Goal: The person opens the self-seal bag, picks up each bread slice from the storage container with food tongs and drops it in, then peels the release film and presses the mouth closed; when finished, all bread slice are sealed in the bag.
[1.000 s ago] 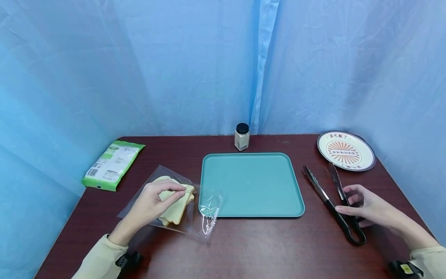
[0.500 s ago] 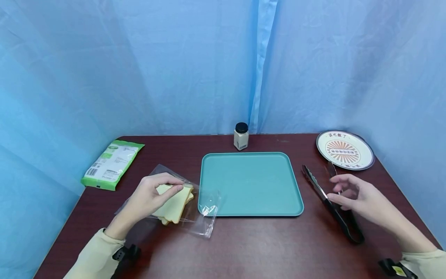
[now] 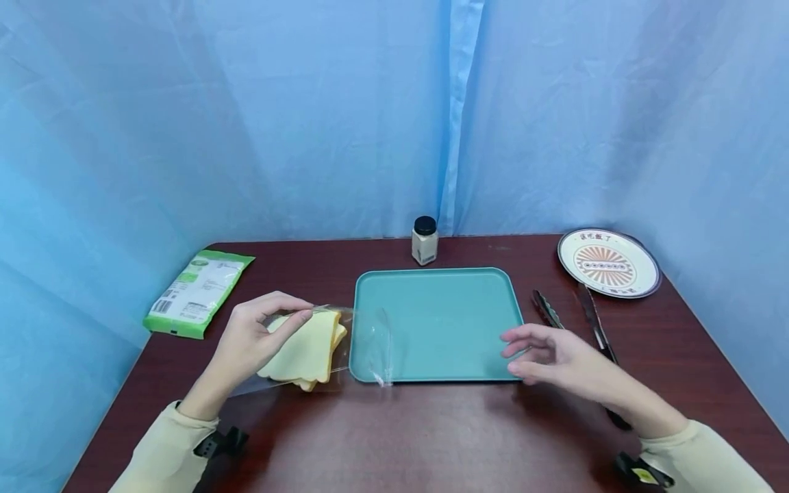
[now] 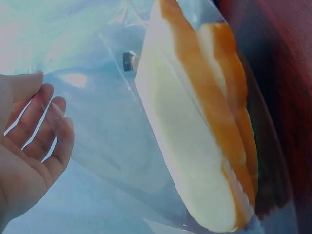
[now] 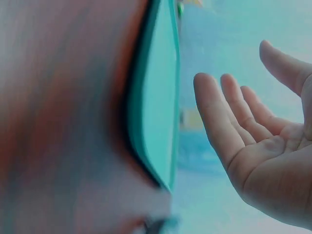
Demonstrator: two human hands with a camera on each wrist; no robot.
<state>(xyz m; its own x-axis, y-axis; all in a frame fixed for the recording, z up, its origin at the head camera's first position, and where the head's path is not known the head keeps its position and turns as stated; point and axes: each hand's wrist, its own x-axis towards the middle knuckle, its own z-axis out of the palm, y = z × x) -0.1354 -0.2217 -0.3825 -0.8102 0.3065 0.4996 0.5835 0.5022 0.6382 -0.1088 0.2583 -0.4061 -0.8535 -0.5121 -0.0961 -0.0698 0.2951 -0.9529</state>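
Observation:
My left hand (image 3: 249,342) pinches the edge of a clear plastic bag (image 4: 112,131) between thumb and fingers, lifting that side. Inside the bag lie slices of white bread (image 3: 302,349) with brown crusts, stacked a little askew, just right of the hand. The bag's free end overlaps the left edge of a teal tray (image 3: 444,322). Over the tray's lower right corner hovers my right hand (image 3: 561,359), holding nothing, its fingers and thumb spread apart in the right wrist view. Black-handled metal tongs (image 3: 598,330) lie behind it, partly covered by the hand and forearm.
A green and white packet (image 3: 198,293) lies at the back left. Behind the tray stands a small jar (image 3: 424,241) with a black lid. A patterned plate (image 3: 609,263) sits at the back right, and blue curtains enclose the table.
My right hand has left the tongs and moved left to the tray's corner. My left hand has shifted slightly left and up, raising the bag's edge so the bread tilts.

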